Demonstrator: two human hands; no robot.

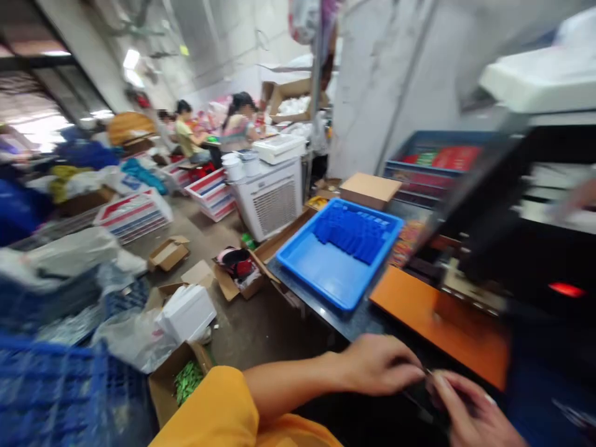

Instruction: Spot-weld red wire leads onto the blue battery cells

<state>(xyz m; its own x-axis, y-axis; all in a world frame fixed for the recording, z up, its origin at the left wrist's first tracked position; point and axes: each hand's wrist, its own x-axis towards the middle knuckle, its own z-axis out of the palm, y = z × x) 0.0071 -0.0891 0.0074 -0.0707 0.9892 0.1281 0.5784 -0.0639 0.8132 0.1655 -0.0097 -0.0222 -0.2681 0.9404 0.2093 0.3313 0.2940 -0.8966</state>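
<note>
Low in front of me, my left hand (pixel 382 365) reaches in from a yellow sleeve (pixel 214 406), its fingers closed in a pinch. Close beside it on the right, my right hand (pixel 470 406) is also curled into a pinch. The fingertips of both almost meet, around something small and dark that blur keeps me from making out. An orange board (pixel 419 307) lies just beyond the hands. Farther off on the table, a blue tray (pixel 316 273) holds a row of dark blue pieces (pixel 356 233) along its far side.
A dark machine (pixel 540 248) with a red light stands at the right. Behind the tray are a cardboard box (pixel 370 189) and a blue crate (pixel 437 164). Boxes, bags and a blue basket (pixel 56 391) crowd the floor at left. Several people sit working farther back.
</note>
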